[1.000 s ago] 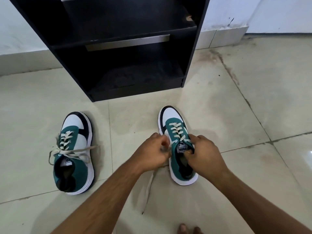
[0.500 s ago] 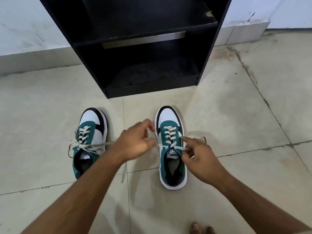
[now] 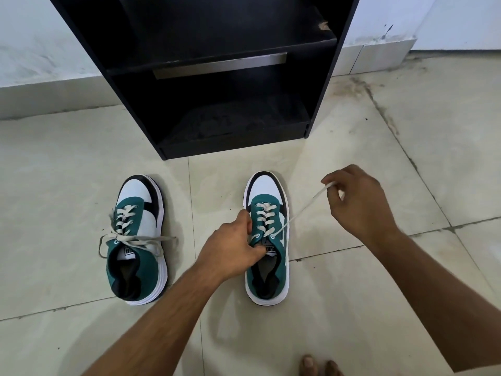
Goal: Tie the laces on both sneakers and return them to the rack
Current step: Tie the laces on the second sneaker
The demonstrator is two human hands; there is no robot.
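While the left hand (image 3: 230, 248) clamps the right sneaker's (image 3: 267, 240) tongue, the right hand (image 3: 357, 202) pinches its lace (image 3: 301, 210) taut, up and outward. The tied sneaker (image 3: 137, 240) sits beyond the left hand's far side, and the rack (image 3: 211, 77) stands ahead of both.

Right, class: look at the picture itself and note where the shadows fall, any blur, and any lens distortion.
Head view: soft daylight, with faint shadows on the floor tiles right of each sneaker; the rack interior is dark; its side panels splay outward, showing wide-angle distortion; the right hand and its lace look slightly soft, the left hand sharper; no strong glare.
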